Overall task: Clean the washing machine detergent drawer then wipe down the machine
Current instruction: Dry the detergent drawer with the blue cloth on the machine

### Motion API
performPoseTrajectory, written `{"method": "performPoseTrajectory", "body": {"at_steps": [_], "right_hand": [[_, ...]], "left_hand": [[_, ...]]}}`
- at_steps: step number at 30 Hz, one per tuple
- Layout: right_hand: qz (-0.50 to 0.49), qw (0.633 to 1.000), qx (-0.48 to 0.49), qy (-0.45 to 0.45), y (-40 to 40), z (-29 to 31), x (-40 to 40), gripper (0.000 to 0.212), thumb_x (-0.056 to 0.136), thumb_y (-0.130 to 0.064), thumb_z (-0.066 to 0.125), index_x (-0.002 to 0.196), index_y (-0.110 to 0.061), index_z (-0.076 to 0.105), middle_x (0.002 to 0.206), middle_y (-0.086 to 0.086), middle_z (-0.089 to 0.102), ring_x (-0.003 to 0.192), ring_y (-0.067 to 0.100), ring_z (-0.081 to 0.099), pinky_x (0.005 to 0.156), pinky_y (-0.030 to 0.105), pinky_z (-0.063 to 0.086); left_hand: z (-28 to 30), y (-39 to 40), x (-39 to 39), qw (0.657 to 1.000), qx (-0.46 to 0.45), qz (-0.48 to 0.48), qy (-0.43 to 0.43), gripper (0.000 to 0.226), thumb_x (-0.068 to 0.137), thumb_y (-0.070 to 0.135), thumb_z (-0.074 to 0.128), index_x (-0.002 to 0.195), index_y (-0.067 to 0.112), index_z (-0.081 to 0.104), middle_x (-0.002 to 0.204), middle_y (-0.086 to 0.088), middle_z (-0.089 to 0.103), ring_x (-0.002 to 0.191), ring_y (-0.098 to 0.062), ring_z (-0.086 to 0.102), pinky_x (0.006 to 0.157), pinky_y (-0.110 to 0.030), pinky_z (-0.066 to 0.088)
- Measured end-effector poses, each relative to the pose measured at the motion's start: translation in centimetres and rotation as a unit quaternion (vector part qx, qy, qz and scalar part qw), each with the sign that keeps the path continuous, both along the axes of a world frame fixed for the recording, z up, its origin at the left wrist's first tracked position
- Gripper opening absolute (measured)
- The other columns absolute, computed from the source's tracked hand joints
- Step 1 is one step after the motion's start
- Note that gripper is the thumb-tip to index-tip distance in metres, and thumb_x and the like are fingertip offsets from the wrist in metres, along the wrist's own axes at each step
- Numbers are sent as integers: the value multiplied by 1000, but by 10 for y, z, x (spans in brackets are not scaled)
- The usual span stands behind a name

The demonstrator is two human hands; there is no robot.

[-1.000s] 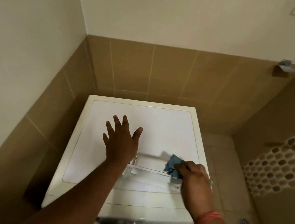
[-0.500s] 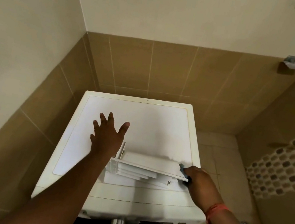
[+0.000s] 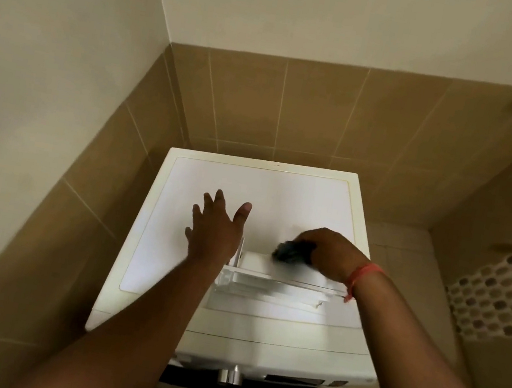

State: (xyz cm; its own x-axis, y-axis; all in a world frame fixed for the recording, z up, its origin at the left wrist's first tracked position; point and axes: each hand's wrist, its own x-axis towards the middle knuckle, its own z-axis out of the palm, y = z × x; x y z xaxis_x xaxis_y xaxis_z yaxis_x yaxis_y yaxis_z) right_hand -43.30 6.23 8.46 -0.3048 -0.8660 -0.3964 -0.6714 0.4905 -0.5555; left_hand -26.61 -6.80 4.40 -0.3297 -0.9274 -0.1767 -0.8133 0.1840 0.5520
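The detergent drawer lies on the washing machine lid near its front right edge, with bare lid behind it. The left hand lies flat, fingers spread, just left of the drawer. The right hand clutches a dark, blurred cloth, seemingly against the drawer's far rim.

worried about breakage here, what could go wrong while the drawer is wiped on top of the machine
The detergent drawer lies loose on the washing machine top near its right front; the left hand lies flat beside it, not holding it, so wiping could shove it off. The right hand with the cloth is blurred, suggesting quick strokes.
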Motion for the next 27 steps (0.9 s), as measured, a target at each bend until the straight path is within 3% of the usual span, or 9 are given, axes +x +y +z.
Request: {"method": "performPoseTrajectory", "body": {"at_steps": [2,5,8,11,14,18,22,25,27], "right_hand": [[51,998,-12,-35,-27,10,28,45,81,10,44,113,-8,70,115,10,69,109,24,60,98,36,46],[83,996,-11,-30,-56,4,58,32,88,2,51,110,-11,71,112,6,69,105,22,62,97,37,48],[67,998,-6,5,-50,-14,48,31,93,-4,51,117,-16,67,119,2,66,112,22,60,95,24,42],[76,994,72,41,-20,-20,15,31,98,-9,46,123,-15,64,123,6,64,110,21,57,75,13,31],[53,988,139,47,1,-14,-3,34,97,-5,40,121,-11,64,108,7,63,96,22,55,63,10,36],[70,992,96,30,-29,-20,27,33,99,-10,44,123,-13,66,123,8,64,111,23,58,84,16,36],[90,993,73,14,-55,-26,55,28,100,-26,47,117,-19,68,120,4,66,107,23,60,93,28,45],[73,994,68,45,-24,-19,32,35,96,-8,43,122,-18,65,122,6,64,110,24,57,82,21,37],[41,993,89,61,5,-10,9,34,94,-5,44,118,-17,65,111,8,66,94,22,59,66,16,36]], "left_hand": [[0,1,1,1000,-6,-1,-5,82,91,70,27,156,21,13,164,-7,8,150,-35,6,115,-62,21],[2,3,3,1000,-8,1,3,81,91,68,26,156,20,14,164,-7,9,150,-35,5,115,-62,22],[2,2,3,1000,2,1,5,79,93,67,26,156,20,13,164,-7,7,150,-35,4,115,-62,22],[1,1,3,1000,0,-12,-2,76,96,64,26,156,21,11,165,-6,5,150,-35,3,115,-62,22],[0,2,4,1000,-8,-14,0,70,99,58,27,156,21,12,164,-6,7,150,-35,4,114,-62,23],[-2,0,4,1000,-7,-17,10,66,101,54,27,156,21,14,164,-6,10,150,-35,6,114,-62,24],[-2,-1,3,1000,-6,-18,18,66,100,53,27,156,20,14,164,-6,10,150,-35,6,114,-61,24],[0,-1,3,1000,-10,-20,19,66,100,53,27,156,20,14,164,-6,10,150,-36,7,114,-61,25],[1,-1,3,1000,-9,-15,24,66,100,53,28,156,19,14,164,-6,10,150,-35,6,114,-61,25]]}}
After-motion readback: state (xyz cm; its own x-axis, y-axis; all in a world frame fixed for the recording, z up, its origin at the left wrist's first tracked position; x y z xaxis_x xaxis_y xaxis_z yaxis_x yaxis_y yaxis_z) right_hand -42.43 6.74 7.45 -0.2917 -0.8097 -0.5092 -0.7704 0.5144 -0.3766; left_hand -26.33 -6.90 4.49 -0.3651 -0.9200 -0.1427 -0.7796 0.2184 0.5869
